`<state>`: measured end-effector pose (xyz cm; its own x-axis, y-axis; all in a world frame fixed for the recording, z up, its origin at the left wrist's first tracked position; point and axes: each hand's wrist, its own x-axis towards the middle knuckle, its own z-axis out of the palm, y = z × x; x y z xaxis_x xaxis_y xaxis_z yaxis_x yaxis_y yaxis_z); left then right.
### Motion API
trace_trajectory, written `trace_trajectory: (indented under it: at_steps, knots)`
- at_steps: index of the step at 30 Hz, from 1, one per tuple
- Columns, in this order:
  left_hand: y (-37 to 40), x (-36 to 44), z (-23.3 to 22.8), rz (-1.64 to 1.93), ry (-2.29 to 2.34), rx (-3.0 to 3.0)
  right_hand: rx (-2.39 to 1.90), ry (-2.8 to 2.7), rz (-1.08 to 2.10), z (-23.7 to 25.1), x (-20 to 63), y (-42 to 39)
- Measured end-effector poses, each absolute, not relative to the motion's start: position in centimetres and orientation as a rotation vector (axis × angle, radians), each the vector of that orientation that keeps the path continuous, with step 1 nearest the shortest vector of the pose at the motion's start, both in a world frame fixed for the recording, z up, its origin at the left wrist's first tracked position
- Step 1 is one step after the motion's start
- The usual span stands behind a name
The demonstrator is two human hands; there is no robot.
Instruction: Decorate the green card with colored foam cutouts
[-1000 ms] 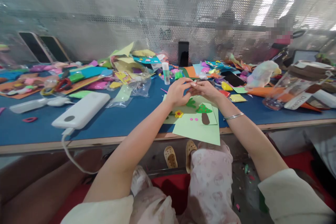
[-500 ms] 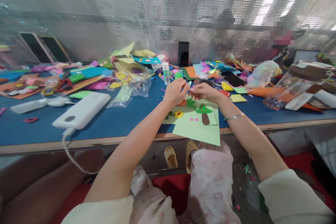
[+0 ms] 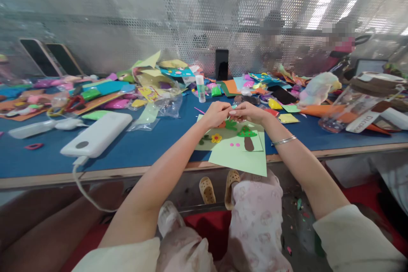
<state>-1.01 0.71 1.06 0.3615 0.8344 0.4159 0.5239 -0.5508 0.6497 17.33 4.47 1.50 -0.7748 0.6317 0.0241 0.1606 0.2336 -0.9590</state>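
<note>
My left hand (image 3: 217,114) and my right hand (image 3: 247,111) meet fingertip to fingertip above the far part of a pale green sheet of paper (image 3: 237,163). Both hands have their fingers bent and pressed together; whatever sits between the fingertips is hidden or too small to name. On the paper below are a yellow and red clay flower (image 3: 216,138), a clay tree (image 3: 247,134) with a green, red-dotted crown and brown trunk, and two small pink dots (image 3: 235,145). Part of an orange and green shape lies under my hands. The sheet's near corner hangs over the table edge.
A glue stick (image 3: 200,88) stands behind my left hand, with a phone (image 3: 222,64) propped further back. To the left lies a white power bank (image 3: 96,135) with a cable. Coloured craft scraps and a clear bottle (image 3: 346,104) crowd the blue table (image 3: 172,144).
My fingertips have come closer together, and my left hand has turned slightly inward and lower, uncovering a green packet behind it. The paper stays in place.
</note>
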Motion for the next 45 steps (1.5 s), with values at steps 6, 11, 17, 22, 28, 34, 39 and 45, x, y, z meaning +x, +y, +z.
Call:
trace_trajectory:
  at_steps: [6, 11, 17, 22, 28, 34, 39, 45]
  knots:
    - [0.79, -0.98, 1.05, 1.077, 1.180, 2.301, -0.733, -2.074, 1.570, 1.52, 17.41, 4.59]
    - [0.65, -1.11, 0.97, 1.073, 1.157, 2.232, -0.772, -2.101, 1.562, 1.76, 17.55, 4.50]
    - [0.35, -1.09, 1.04, 0.986, 1.164, 2.257, -0.756, -2.180, 1.655, 1.87, 17.54, 4.07]
    - [0.70, -1.13, 0.73, 0.984, 1.176, 2.308, -0.769, -2.107, 1.728, 1.63, 17.51, 4.20]
    - [1.14, -1.11, 0.36, 1.096, 1.194, 2.343, -0.768, -1.991, 1.695, 1.10, 17.67, 4.92]
    - [0.99, -1.38, 0.48, 1.012, 1.231, 2.320, -0.723, -2.059, 1.629, 1.60, 17.65, 4.53]
    - [0.63, -1.27, 0.83, 0.984, 1.183, 2.272, -0.743, -2.078, 1.669, 1.69, 17.65, 4.44]
    - [0.48, -1.03, 0.92, 0.962, 1.181, 2.314, -0.756, -2.079, 1.750, 1.43, 17.64, 4.61]
